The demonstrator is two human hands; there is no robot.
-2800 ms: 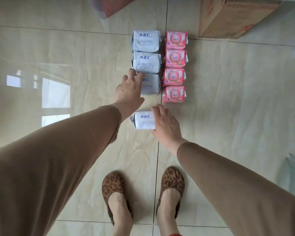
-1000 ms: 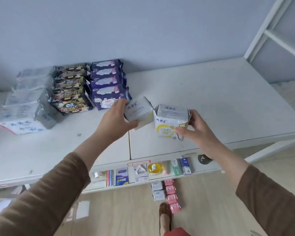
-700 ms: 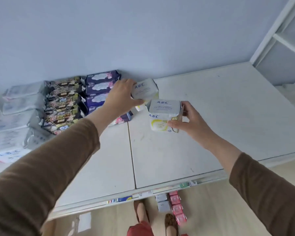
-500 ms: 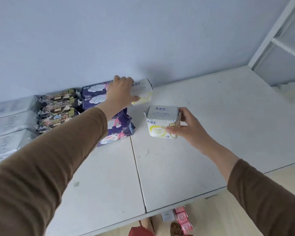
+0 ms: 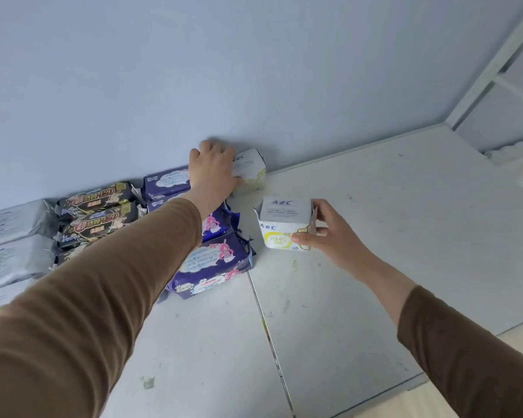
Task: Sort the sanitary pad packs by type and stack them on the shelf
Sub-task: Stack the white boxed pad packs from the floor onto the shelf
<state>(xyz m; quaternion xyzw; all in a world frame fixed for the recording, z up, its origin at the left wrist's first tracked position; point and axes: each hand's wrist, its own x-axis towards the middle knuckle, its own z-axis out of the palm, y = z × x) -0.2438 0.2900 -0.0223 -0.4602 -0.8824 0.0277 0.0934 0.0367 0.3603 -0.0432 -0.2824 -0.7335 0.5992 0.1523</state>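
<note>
2 white ABC packs (image 5: 286,225) (yellow-fronted) upright on the shelf (image 5: 405,236).

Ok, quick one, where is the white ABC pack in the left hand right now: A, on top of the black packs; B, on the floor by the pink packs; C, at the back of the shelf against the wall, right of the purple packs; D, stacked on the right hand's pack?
C: the left hand grips the white ABC pack at the wall, right of the purple packs.

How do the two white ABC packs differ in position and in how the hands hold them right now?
The left hand's ABC pack is at the back wall beside the purple packs; the right hand's ABC pack is nearer the viewer. The left hand covers its pack from above; the right hand grips its pack's side. Both are white with yellow print.
</note>
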